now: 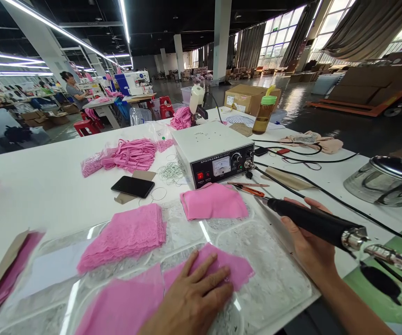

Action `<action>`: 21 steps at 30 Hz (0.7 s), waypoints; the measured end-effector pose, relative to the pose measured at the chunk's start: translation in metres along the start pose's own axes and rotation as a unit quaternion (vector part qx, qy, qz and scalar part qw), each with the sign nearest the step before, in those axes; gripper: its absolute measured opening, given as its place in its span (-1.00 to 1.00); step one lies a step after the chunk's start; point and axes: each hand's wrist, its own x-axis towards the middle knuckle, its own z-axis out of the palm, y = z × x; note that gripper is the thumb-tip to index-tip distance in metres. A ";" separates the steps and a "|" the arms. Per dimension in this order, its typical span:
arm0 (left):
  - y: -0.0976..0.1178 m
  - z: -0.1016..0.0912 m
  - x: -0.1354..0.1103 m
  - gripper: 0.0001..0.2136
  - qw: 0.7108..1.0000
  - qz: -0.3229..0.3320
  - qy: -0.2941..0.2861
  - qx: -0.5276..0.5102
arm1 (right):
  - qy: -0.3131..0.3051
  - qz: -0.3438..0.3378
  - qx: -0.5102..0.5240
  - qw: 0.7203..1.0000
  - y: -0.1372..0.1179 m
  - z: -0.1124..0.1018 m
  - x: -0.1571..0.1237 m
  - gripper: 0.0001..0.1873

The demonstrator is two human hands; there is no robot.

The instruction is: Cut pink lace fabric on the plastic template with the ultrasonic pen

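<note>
My left hand (201, 291) lies flat with fingers spread on a small pink fabric piece (238, 270), pressing it against a clear, glossy mat (271, 260). A larger pink fabric piece (124, 302) adjoins it on the left, partly hidden by my hand. My right hand (309, 237) is wrapped round a black ultrasonic welding handpiece (309, 218), its metal tip pointing left, near an orange-handled cutter (250, 190). Beyond my left hand are a stack of pink lace pieces (131, 232) and a folded pink fabric stack (213, 202).
A white control box (215, 153) stands at the back, with black cables (326, 181) running right. Further left are a phone (133, 186) and pink straps (131, 153). A bottle (265, 114) and a glass-sided pot (385, 181) stand on the right. A person (73, 88) sits far behind.
</note>
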 end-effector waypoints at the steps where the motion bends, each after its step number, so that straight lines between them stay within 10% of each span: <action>1: 0.000 0.000 0.000 -0.68 1.000 -0.001 -0.004 0.001 | 0.024 0.017 0.029 0.999 0.001 0.001 0.001 -0.36; 10: 0.005 -0.023 0.008 -0.65 0.998 -0.022 -0.049 -0.039 | 0.211 0.027 0.206 0.955 -0.039 -0.017 0.039 -0.68; 21: 0.007 -0.025 0.009 -0.67 0.988 -0.051 -0.091 -0.112 | -0.015 0.170 0.257 0.951 -0.073 -0.014 0.004 -0.69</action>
